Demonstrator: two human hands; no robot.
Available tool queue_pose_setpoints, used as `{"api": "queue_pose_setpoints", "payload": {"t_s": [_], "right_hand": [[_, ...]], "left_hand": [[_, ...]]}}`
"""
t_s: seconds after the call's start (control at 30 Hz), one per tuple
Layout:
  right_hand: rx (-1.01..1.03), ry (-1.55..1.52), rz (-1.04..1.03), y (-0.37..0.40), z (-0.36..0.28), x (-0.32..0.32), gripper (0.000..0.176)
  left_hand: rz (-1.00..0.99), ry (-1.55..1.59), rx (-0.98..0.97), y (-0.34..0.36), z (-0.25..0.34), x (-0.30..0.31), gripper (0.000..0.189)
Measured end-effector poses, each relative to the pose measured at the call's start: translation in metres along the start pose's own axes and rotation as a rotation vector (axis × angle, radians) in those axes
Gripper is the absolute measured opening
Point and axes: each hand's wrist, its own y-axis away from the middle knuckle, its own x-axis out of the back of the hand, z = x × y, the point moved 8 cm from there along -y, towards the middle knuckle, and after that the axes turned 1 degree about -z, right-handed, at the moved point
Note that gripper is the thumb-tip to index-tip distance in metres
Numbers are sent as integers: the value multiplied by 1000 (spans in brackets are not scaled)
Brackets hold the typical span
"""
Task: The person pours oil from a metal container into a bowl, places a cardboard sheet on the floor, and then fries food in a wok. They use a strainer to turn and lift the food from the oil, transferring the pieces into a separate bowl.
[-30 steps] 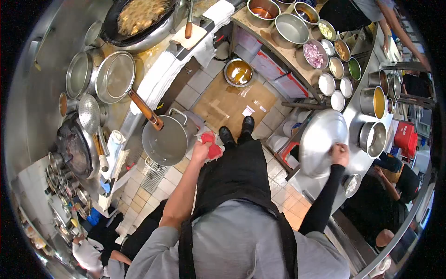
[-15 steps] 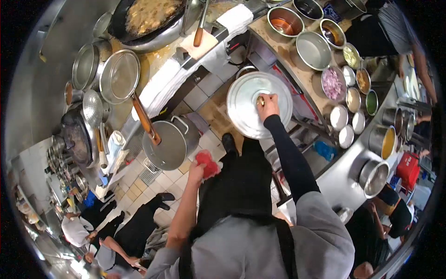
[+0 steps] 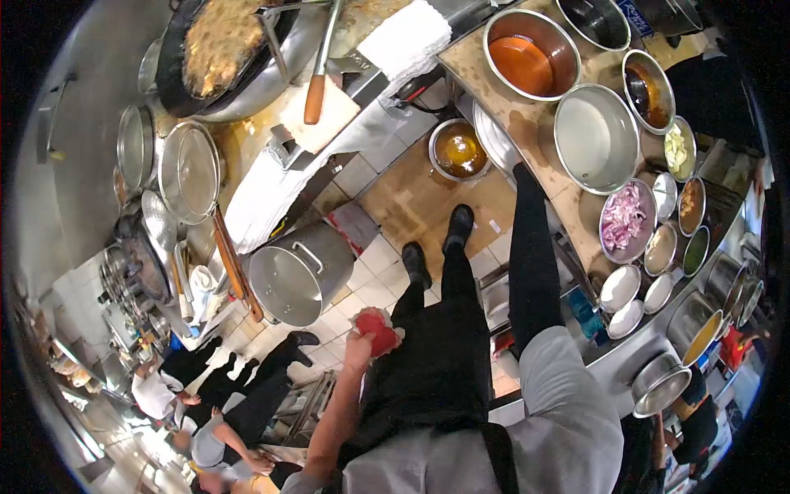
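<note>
My left hand (image 3: 360, 350) is closed around a red, crumpled wad with whitish edges (image 3: 378, 331), held over the tiled floor beside my apron. What the wad is made of cannot be told. My right arm stretches forward along the counter's side, its dark sleeve (image 3: 533, 255) reaching the counter's edge, with the hand itself hidden. Just beyond the sleeve's end, a large round metal lid (image 3: 491, 136) shows in part, tilted on edge against the counter. Close by on the floor stands a metal pot of amber liquid (image 3: 459, 155), uncovered.
A tall stockpot (image 3: 329, 255) stands on the floor at left. On the right counter (image 3: 469, 62) are several metal containers, including one of chopped red onion (image 3: 624, 216). A wok (image 3: 177, 86) of bubbling food sits at upper left. People (image 3: 222, 436) stand at lower left.
The lid has gone from my right hand's raised grip to the counter's side, and that hand has passed out of sight. The pot of amber liquid now shows fully. My left hand still holds the wad.
</note>
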Motion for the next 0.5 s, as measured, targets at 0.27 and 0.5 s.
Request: {"api": "queue_pose_setpoints", "payload": {"t_s": [0.27,0.5], "right_hand": [[200,-264,107,43,-29,58,43],[-92,-362,-333,81,-39,92,44]], "left_hand": [[-81,-133,71,-50,44,-75,34],[-273,-161,-29,-120,55,-140,43]]}}
